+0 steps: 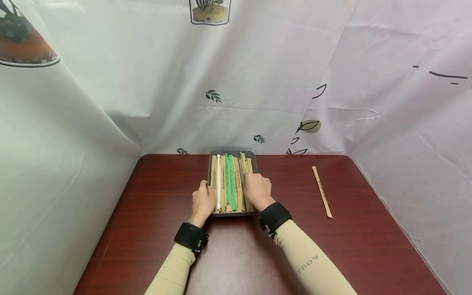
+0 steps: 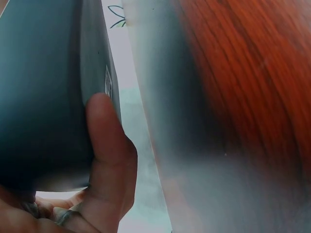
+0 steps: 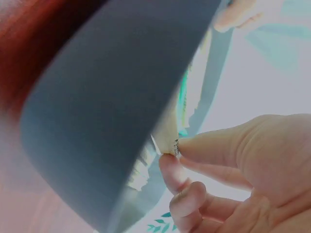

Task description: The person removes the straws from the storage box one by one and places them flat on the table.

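Observation:
A dark grey tray (image 1: 234,214) is packed with long thin paper-wrapped straws, most of them tan. One white straw (image 1: 218,180) and a few green ones (image 1: 232,184) lie among them. My left hand (image 1: 203,203) grips the tray's left side; in the left wrist view its finger presses along the tray's outer wall (image 2: 39,97). Over the right part of the tray, my right hand (image 1: 257,190) pinches a tan paper-wrapped straw (image 3: 167,130) between thumb and finger, seen past the tray wall in the right wrist view. The straw's far part stays among the others.
A single tan straw (image 1: 322,191) lies apart on the right of the reddish-brown table (image 1: 162,184). The tray sits near the table's back edge, close to a white patterned cloth (image 1: 258,82) that hangs behind and along both sides.

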`<state>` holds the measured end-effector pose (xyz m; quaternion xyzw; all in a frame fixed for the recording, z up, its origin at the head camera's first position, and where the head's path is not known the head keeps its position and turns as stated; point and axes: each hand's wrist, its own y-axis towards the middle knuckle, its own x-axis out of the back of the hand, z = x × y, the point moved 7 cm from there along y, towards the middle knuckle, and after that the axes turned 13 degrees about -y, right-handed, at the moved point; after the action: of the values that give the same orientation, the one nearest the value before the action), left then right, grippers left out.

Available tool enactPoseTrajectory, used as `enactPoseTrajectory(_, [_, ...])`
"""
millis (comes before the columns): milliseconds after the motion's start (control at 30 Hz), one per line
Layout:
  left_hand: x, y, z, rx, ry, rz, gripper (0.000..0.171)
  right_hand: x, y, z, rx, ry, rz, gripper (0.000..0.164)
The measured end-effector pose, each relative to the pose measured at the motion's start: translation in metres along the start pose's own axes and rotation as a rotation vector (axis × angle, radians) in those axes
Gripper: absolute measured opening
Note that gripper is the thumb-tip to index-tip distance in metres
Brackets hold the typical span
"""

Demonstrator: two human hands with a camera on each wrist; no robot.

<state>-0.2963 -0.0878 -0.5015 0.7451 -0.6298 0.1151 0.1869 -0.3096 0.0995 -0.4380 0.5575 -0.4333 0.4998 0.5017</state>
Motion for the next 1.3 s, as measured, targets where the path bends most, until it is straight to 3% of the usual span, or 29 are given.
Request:
enactPoseTrajectory(233, [0.005, 0.001, 0.003, 0.008, 0.003, -0.013, 0.035, 0.041, 0.008, -0.031, -0.047, 0.093, -0.137, 0.029])
enactPoseTrajectory(367, [0.01, 0.002, 0.003, 0.014, -0.004, -0.028, 0.034, 0.055, 0.014, -0.065, -0.104, 0.1, -0.146, 0.027])
enactPoseTrajectory(467, [0.013, 0.003, 0.003, 0.012, -0.006, -0.032, 0.033, 0.053, 0.016, -0.097, -0.14, 0.084, -0.145, 0.028])
enactPoseTrajectory(633, [0.015, 0.003, 0.003, 0.005, -0.008, -0.034, 0.033, 0.032, 0.01, -0.152, -0.205, 0.046, -0.115, 0.027])
enactPoseTrajectory(833, [0.014, 0.003, 0.002, 0.01, -0.024, -0.003, 0.036, -0.009, -0.01, -0.203, -0.277, 0.009, 0.019, 0.027])
enactPoseTrajectory(1100, [0.015, 0.004, 0.001, 0.028, -0.031, -0.003, 0.038, -0.05, -0.032, -0.238, -0.293, -0.055, 0.095, 0.024])
enactPoseTrajectory(1300, [0.014, 0.004, 0.003, 0.04, -0.024, 0.001, 0.037, -0.059, -0.04, -0.245, -0.249, -0.112, 0.097, 0.024])
